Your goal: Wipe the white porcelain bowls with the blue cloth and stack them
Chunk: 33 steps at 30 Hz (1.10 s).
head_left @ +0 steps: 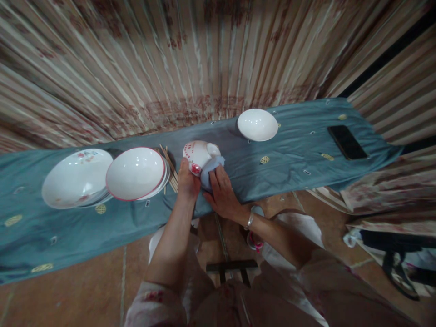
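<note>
Tilted on its side, a white bowl with red floral markings (196,153) is held over the near part of the table by my left hand (189,178), whose fingers are wrapped round its rim. My right hand (223,193) presses a light blue cloth (208,171) against the bowl's outside, near its foot. The cloth hides part of the bowl. Just left of the bowl lie several chopsticks (172,170). Beside them is a stack of white bowls, the top one red-rimmed (134,173).
Large white plates with a flower pattern (76,178) are stacked at the left. A white bowl (258,125) stands alone at the back. A black phone (346,142) lies at the right of the teal tablecloth (289,168). Pleated curtains (211,59) hang behind.
</note>
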Motion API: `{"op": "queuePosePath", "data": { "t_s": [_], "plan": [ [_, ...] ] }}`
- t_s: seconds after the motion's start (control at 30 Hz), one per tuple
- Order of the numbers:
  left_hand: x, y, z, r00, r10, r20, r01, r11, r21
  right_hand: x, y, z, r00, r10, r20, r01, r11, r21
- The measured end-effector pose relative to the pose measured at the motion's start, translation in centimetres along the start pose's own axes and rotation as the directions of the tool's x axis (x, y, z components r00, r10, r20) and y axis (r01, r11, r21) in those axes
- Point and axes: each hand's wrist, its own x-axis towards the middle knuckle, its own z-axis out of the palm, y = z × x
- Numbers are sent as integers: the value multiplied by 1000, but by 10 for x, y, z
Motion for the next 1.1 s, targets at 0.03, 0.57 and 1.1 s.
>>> {"op": "queuePosePath", "data": {
  "t_s": [0.03,0.57,1.1],
  "plan": [
    [0,-1,-1,1000,1,-4,-1,1000,0,1,0,-1,1000,-15,-2,15,1000,-9],
    [-4,-8,-6,998,43,53,-46,998,46,33,-6,-36,997,-32,-73,25,995,-94],
    [-10,-7,-2,977,77,197,-96,991,89,61,12,-44,970,45,-241,-67,994,-85]
  ]
}}
